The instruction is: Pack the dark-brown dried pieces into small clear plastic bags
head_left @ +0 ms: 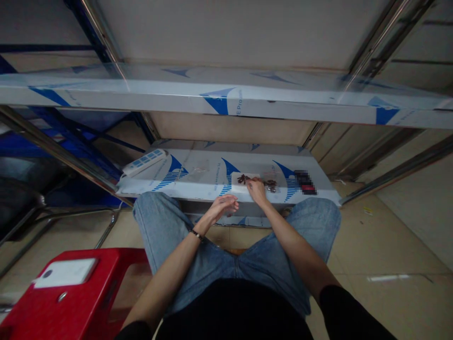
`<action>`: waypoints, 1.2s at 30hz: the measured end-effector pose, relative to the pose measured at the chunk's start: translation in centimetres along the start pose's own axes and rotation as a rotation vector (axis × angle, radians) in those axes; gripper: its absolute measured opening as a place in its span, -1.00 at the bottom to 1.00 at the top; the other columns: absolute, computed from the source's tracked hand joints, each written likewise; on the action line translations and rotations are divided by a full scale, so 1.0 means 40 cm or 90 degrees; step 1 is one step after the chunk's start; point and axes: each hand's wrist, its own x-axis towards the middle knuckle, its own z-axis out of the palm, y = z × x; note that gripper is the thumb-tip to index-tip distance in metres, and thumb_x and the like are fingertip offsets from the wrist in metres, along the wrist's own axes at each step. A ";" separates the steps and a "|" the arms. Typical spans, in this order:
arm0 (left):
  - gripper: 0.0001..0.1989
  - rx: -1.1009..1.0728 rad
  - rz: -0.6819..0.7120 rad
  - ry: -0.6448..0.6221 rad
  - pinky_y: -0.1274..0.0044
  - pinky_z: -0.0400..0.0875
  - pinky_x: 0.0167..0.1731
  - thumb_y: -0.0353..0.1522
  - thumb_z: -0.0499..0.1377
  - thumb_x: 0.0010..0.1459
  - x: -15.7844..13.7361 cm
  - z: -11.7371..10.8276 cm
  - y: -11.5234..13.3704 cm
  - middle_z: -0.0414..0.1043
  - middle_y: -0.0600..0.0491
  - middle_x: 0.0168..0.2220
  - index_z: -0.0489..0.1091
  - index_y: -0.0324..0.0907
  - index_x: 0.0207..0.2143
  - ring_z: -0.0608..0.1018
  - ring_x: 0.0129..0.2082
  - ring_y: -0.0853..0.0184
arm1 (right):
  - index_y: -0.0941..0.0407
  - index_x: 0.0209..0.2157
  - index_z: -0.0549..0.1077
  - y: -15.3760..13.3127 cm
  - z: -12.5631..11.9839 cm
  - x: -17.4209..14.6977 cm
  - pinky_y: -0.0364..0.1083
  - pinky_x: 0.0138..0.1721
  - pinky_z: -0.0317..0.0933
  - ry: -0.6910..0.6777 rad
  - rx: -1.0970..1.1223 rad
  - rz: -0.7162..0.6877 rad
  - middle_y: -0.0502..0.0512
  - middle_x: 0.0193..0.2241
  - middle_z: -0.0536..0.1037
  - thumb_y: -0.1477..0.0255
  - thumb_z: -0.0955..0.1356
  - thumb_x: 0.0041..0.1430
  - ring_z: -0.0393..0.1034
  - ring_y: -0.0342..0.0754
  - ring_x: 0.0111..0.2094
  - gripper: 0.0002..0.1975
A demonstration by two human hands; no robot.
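Note:
My left hand hovers before the low shelf's front edge, palm turned inward, with its fingers curled together. Something clear seems to show at its fingertips, too small to make out. Over a white pad on the shelf, my right hand has its fingertips pressed together beside small dark brown pieces. Whatever those fingers pinch is hidden. More small brown pieces lie right of that hand, on or in clear plastic. A thin clear plastic bag rests farther left.
The low shelf is wrapped in blue-printed film. A white power strip lies at its left end, a pixelated dark item at its right. An upper shelf crosses ahead. A red stool at left bears a white device.

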 end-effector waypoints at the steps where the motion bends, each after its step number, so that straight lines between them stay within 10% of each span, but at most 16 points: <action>1: -0.56 -0.001 -0.001 0.007 0.50 0.53 -0.25 -0.20 0.44 0.07 0.000 0.000 0.001 0.57 -0.13 -0.27 0.50 -0.32 -0.13 0.65 -0.28 0.25 | 0.11 0.01 0.59 -0.006 0.003 0.000 0.00 0.12 0.18 -0.012 -0.021 0.000 0.24 -0.04 0.55 0.51 0.28 0.31 0.34 0.10 0.03 -0.67; 27: -0.61 -0.039 -0.018 0.046 0.53 0.51 -0.32 -0.20 0.46 0.03 -0.003 -0.010 -0.004 0.56 -0.06 -0.33 0.51 -0.29 -0.21 0.62 -0.33 0.30 | 0.10 -0.20 0.61 0.042 0.045 0.044 0.00 0.08 0.18 0.010 -0.015 0.021 0.22 -0.17 0.54 0.48 0.38 0.24 0.35 0.10 -0.03 -0.86; 36: -0.58 -0.048 -0.001 0.048 0.52 0.54 -0.25 -0.19 0.44 0.06 0.008 -0.028 -0.014 0.59 -0.13 -0.27 0.57 -0.32 -0.13 0.64 -0.31 0.28 | 0.13 -0.31 0.59 -0.061 -0.019 0.053 -0.03 -0.13 0.32 0.039 0.317 -0.042 0.12 -0.33 0.63 0.48 0.40 0.17 0.45 0.00 -0.30 -0.92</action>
